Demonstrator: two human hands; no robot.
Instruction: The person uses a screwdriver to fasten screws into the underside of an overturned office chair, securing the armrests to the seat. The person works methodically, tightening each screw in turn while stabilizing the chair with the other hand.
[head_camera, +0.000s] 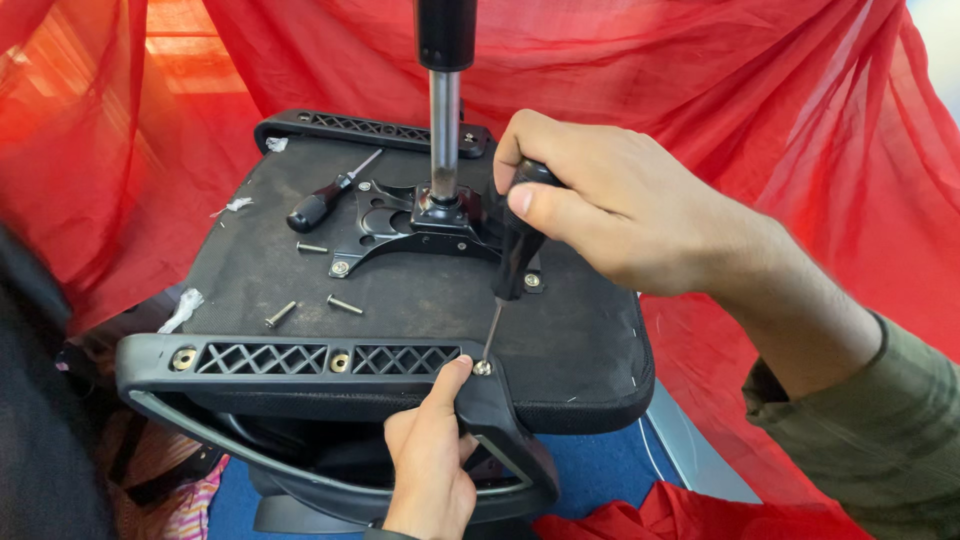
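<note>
An upturned office chair seat (300, 270) lies black side up, with a metal mounting plate (400, 225) and a gas cylinder post (445, 130) rising from it. My right hand (610, 205) grips a black-handled screwdriver (515, 255), its tip set on a screw (483, 368) in the near armrest bracket (300, 360). My left hand (430, 460) clasps that bracket from below, thumb beside the screw. A second screwdriver (325, 200) rests on the seat. Three loose screws (300, 312) lie near the bracket.
A second armrest bracket (350, 128) sits at the far edge of the seat. Red cloth (750, 110) drapes all around and behind. A blue surface (600, 470) shows under the seat, and patterned fabric (190, 500) lies at the lower left.
</note>
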